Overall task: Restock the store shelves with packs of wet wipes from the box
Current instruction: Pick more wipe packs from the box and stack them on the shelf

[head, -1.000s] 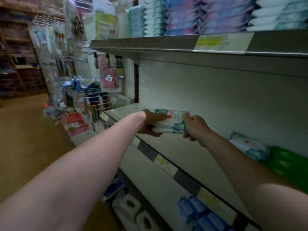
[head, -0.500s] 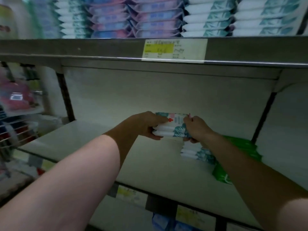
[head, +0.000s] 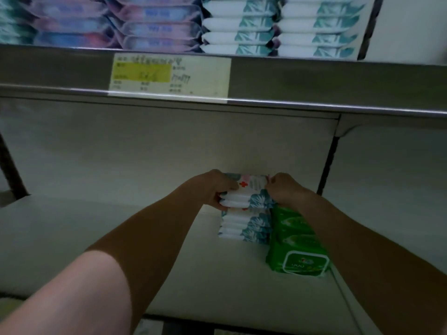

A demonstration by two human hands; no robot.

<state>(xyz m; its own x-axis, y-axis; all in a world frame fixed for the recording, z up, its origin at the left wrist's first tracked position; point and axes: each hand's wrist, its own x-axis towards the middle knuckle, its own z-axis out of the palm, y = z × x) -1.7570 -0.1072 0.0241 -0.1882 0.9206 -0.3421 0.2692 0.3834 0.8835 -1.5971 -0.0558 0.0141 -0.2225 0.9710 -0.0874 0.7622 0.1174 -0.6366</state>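
Both hands hold a small bunch of wet wipe packs (head: 246, 193) between them. The left hand (head: 212, 187) grips the left end. The right hand (head: 283, 189) grips the right end. Each grip is closed tight on the packs, not wide.

The bunch is over the middle shelf (head: 96, 238), near the back wall. It is right above a short pile of the same packs (head: 244, 226). I cannot tell if the bunch touches the pile yet.

The packs look soft and squishy, like small pillows. They are likely light, but wet wipes may weigh more than they look. The wrap looks smooth and may slip, so the packs in the bunch could slide apart. Holding both short ends and squeezing in a little seems the best way. A hold on just one pack would likely let the others drop.

A big green pack (head: 295, 240) lies just beside the pile, on its right. The new packs should go down straight so they do not lean on it.

The top shelf (head: 314, 81) is full. It has purple packs (head: 154, 25) on the left and white and teal packs (head: 278, 25) on the right. A price tag (head: 169, 76) sits on its front edge. The box is not in view, so I cannot say what is left in it.
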